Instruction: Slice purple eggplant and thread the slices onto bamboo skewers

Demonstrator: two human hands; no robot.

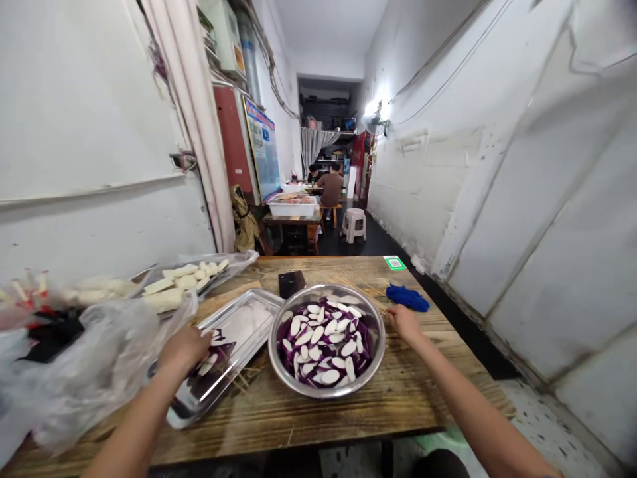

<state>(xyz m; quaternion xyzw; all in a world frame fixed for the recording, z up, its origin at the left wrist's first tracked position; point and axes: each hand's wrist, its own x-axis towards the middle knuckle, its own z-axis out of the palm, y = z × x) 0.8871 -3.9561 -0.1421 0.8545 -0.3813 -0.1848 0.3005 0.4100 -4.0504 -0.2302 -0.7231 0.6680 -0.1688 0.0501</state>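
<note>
Plainly, the steel bowl (326, 392) stood in the middle of the wooden table (368, 421), filled with purple-skinned white slices (323, 338). Just to its left lay a metal tray (253, 315), set at a slant, with a few more slices (212, 358) and some thin sticks (241, 380) at its near side. The left hand (182, 348) was over the tray, its fingers curled at those few slices; whether they gripped anything, I could not tell. Right of the bowl, the right hand (404, 323) had its fingers bent together at the ends of a spread of loose skewers (365, 284); whether they pinched one was unclear. A blue cloth (407, 297) lay just beyond that hand.
</note>
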